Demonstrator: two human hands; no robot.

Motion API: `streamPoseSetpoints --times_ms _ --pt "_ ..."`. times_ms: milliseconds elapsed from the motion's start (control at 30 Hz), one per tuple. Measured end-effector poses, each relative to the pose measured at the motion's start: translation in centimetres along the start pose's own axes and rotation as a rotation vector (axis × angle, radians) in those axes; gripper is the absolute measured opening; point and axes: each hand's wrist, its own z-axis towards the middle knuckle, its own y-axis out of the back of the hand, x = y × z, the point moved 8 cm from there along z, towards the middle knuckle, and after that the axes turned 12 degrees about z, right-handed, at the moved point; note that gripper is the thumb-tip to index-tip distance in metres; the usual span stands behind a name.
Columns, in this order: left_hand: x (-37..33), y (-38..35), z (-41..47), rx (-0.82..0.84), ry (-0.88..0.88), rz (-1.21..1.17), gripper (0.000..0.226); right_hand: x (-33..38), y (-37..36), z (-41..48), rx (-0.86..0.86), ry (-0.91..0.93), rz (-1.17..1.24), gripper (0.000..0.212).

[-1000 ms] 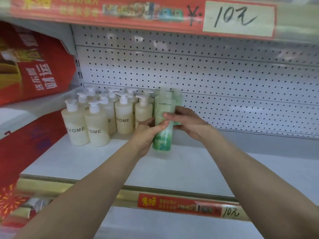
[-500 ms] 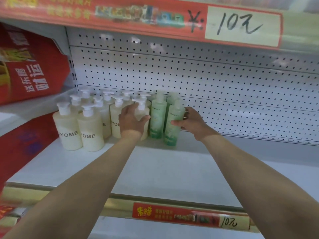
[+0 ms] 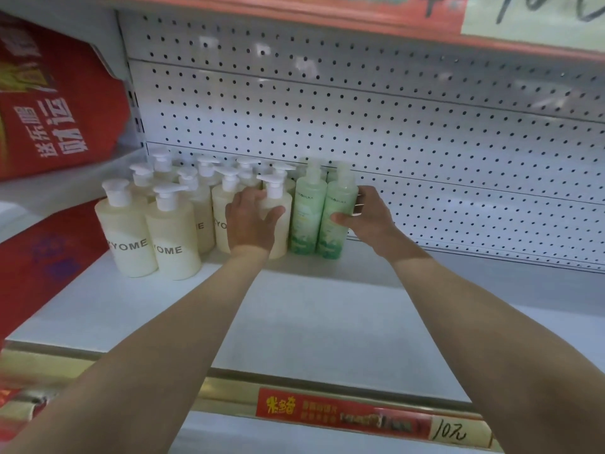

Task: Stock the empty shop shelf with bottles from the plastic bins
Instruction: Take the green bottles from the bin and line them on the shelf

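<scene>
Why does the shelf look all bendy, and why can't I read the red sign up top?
Head view: the wide-angle lens bends straight lines, so the pegboard and gold rail curve. Head view: the top red strip is smeared and cut off by the frame edge. Head view: the cream pump bottles are sharp enough to read "YOME"; the green bottles have softer lettering.

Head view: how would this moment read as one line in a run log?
step: stocking | left hand: holds cream pump bottle | right hand: holds green bottle upright at back of shelf
</scene>
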Motion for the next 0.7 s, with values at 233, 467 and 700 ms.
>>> streamPoseSetpoints --times_ms 233,467,700 --pt "-0.5 0.3 -0.5 0.094 0.015 0.014 0.046 0.9 -0.1 -1.2 -0.024 -0.078 -0.127 0.068" --pt "-2.6 5.3 -2.0 0.160 -0.089 0.090 0.049 7.8 -0.8 -6.3 -0.088 0.012 -0.475 0.080" --pt "-5.0 17.7 -4.3 -0.036 -0.309 0.355 0.053 17.6 -5.9 -14.1 0.000 0.238 -0.731 0.068"
